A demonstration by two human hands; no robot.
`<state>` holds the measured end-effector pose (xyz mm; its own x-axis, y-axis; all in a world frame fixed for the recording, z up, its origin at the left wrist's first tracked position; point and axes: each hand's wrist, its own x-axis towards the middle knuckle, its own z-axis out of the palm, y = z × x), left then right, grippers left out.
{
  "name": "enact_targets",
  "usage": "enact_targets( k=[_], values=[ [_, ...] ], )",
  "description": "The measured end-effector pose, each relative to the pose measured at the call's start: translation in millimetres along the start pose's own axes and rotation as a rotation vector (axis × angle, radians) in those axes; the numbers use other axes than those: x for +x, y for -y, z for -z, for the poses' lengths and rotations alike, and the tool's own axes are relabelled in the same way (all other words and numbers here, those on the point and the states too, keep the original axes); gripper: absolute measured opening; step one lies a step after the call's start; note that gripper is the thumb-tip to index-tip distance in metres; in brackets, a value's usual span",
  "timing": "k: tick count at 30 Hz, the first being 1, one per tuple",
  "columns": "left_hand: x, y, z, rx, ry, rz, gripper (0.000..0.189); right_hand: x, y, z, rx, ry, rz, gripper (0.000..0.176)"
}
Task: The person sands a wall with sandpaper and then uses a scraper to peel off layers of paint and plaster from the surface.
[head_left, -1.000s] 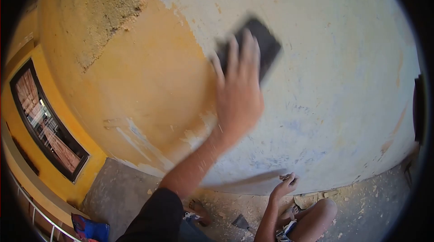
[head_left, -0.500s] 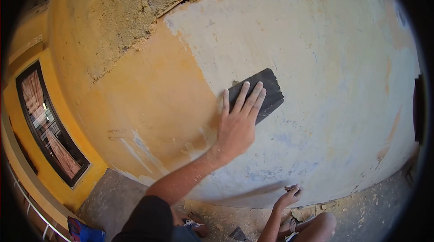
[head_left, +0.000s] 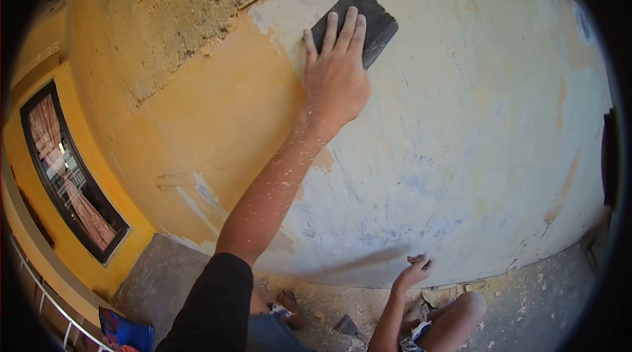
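My left hand (head_left: 337,79) lies over a black sheet of sandpaper (head_left: 375,20), its fingers stretched along the sheet and pressing it to the wall. The sheet has a ragged edge and covers part of the upper border between yellow paint and bare pale wall (head_left: 447,102). Its thumb is hidden. Down at the lower right, my right hand (head_left: 416,271) is closed near the wall's foot, above my bent knee. Something small and dark may be in its fingers, too small to name. Pale dust specks dot my left forearm.
Rough, crumbly plaster (head_left: 164,16) runs along the top of the wall. Yellow paint (head_left: 224,115) covers the left part. Paint flakes (head_left: 520,299) litter the floor, where a dark flat blade (head_left: 345,324) lies near my feet. A window (head_left: 72,171) and a blue bag (head_left: 125,329) are at left.
My left hand has slid the sandpaper up the wall and slightly left, with the arm now stretched further. My right hand stays closed in nearly the same place.
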<state>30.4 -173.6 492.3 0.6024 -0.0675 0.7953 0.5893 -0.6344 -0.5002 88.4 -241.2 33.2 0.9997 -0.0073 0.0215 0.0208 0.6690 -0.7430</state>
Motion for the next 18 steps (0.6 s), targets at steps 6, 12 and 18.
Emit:
enact_targets(
  k=[6, 12, 18],
  values=[
    [-61.9, -50.3, -25.9, -0.107, 0.123, -0.135, 0.065, 1.9, 20.8, -8.2, 0.088, 0.02, 0.007, 0.026],
    [22.4, -32.3, -14.8, -0.054, -0.07, 0.083, 0.065, -0.4, 16.3, -5.0, 0.038, 0.014, -0.041, 0.026],
    [10.5, -22.1, -9.0, -0.042, 0.02, -0.084, 0.068, 12.3, 22.3, 7.2, 0.064, -0.036, -0.036, 0.025]
  ],
)
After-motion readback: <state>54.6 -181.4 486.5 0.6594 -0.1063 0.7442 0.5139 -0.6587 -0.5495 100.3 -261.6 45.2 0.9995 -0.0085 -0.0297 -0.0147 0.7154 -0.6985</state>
